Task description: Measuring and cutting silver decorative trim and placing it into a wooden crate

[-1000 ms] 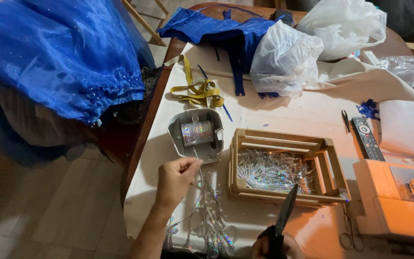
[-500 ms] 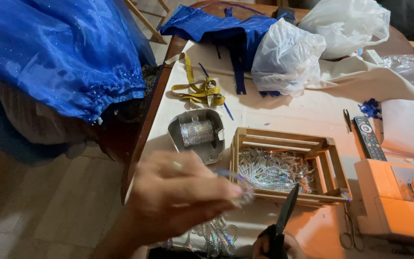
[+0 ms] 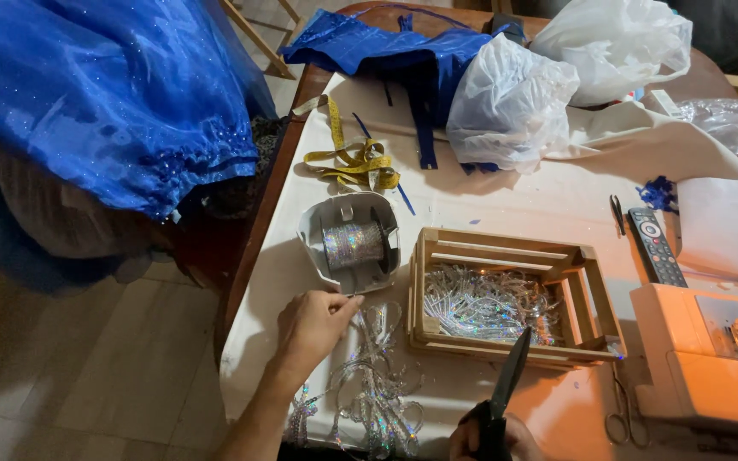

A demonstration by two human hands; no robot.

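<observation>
Left hand (image 3: 313, 329) pinched closed on silver sequin trim (image 3: 369, 401) just below the spool tray (image 3: 350, 243), right hand (image 3: 493, 435) clasped around black scissors (image 3: 506, 388), blades parted, below the wooden crate (image 3: 506, 299).

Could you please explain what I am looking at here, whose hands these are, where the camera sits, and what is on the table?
There is no machine doing the handling: a person works with two bare hands, and the one picture comes from a camera worn on their head, looking down at a table covered with a pale cloth.

The left hand pinches the end of a shiny silver ribbon, which lies in loose loops near the table's edge. The ribbon seems to come from a spool sitting in a small grey holder. The right hand, only partly in view at the bottom, holds black scissors pointing up.

Beside them stands a wooden crate with more cut silver pieces. Further off lie a yellow tape measure, a remote control, white plastic bags, blue fabric and an orange sewing machine.
</observation>
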